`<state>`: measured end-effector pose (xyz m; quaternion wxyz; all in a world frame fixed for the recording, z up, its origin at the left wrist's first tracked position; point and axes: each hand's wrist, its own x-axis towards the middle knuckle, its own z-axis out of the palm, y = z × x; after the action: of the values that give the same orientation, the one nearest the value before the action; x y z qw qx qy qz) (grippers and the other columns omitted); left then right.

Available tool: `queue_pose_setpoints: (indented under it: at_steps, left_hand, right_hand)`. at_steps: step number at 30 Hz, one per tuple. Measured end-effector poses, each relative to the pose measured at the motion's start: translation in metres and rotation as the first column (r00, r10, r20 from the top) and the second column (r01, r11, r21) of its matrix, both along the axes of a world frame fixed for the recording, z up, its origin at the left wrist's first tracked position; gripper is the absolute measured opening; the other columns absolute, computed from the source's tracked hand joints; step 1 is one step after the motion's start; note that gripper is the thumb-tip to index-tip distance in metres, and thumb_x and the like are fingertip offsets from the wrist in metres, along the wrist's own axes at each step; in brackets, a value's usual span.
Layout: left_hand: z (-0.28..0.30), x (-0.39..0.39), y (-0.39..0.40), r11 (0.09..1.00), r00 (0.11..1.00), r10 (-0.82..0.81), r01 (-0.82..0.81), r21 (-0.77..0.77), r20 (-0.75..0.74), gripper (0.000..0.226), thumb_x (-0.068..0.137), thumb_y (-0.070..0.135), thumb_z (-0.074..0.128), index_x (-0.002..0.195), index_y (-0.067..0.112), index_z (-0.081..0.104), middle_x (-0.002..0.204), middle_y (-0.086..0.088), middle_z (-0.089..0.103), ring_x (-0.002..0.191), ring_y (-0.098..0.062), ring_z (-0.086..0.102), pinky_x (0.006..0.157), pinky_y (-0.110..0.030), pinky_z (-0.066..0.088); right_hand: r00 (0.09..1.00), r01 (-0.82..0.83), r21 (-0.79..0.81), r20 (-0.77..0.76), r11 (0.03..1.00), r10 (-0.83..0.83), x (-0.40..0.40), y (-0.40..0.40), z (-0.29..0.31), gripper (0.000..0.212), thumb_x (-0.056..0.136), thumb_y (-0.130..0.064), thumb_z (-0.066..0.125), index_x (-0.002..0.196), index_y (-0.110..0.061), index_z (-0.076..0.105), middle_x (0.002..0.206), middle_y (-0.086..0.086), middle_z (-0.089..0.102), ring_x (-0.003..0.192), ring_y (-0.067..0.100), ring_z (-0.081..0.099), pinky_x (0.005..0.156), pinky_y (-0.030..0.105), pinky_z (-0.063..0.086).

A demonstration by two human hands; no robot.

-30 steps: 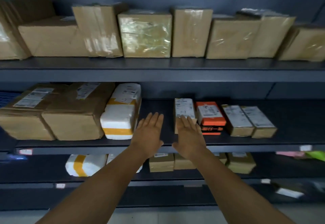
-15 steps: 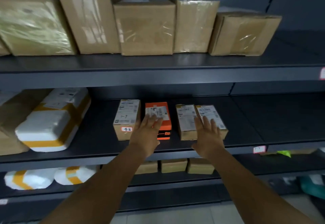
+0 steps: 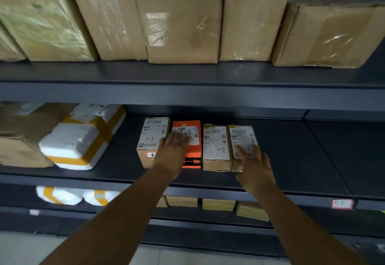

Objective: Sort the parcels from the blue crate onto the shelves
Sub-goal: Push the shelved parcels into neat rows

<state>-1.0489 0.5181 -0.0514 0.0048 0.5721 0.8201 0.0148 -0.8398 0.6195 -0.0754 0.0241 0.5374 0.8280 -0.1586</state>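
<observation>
Bare middle shelf (image 3: 312,160) stretches rightward beyond both flat, spread hands on the small parcels (image 3: 216,146).

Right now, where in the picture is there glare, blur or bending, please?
Head view: glare shines on the tape of the top-shelf boxes; the brown box at the far left is smeared by motion blur; the shelf edge bends from the wide lens; the label on the orange box stays partly readable; both hands look dim.

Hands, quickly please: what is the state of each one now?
Left hand: open and flat, over the orange cardboard box, gripping nothing.
Right hand: open, fingers spread over the rightmost brown labelled box, gripping nothing.
</observation>
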Motion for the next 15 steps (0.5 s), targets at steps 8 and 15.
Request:
queue_pose_setpoints:
  at_steps: [8, 15]
  left_hand:
    - [0.001, -0.056, -0.034, 0.996, 0.996, 0.092, -0.091, -0.015, 0.009, 0.076, 0.092, 0.006, 0.055, 0.153, 0.023, 0.012, 0.16, -0.001, 0.012, 0.148, -0.022, 0.004, 0.121, -0.042, 0.006]
    - [0.001, -0.094, -0.06, 0.997, 0.997, 0.078, -0.078, 0.003, -0.015, 0.074, 0.091, 0.007, 0.056, 0.152, 0.024, 0.017, 0.159, -0.001, 0.017, 0.147, -0.022, 0.012, 0.121, -0.04, 0.01]
  right_hand:
    - [0.982, -0.19, 0.113, 0.016, 0.975, 0.189, -0.064, -0.024, -0.002, 0.08, 0.093, -0.027, 0.056, 0.153, -0.029, 0.003, 0.159, 0.009, -0.004, 0.147, 0.033, -0.007, 0.118, 0.045, 0.009]
    - [0.969, -0.246, 0.141, 0.021, 0.959, 0.245, -0.1, -0.045, -0.001, 0.078, 0.091, -0.023, 0.058, 0.152, -0.025, 0.009, 0.157, 0.007, 0.006, 0.147, 0.028, 0.003, 0.115, 0.041, 0.023]
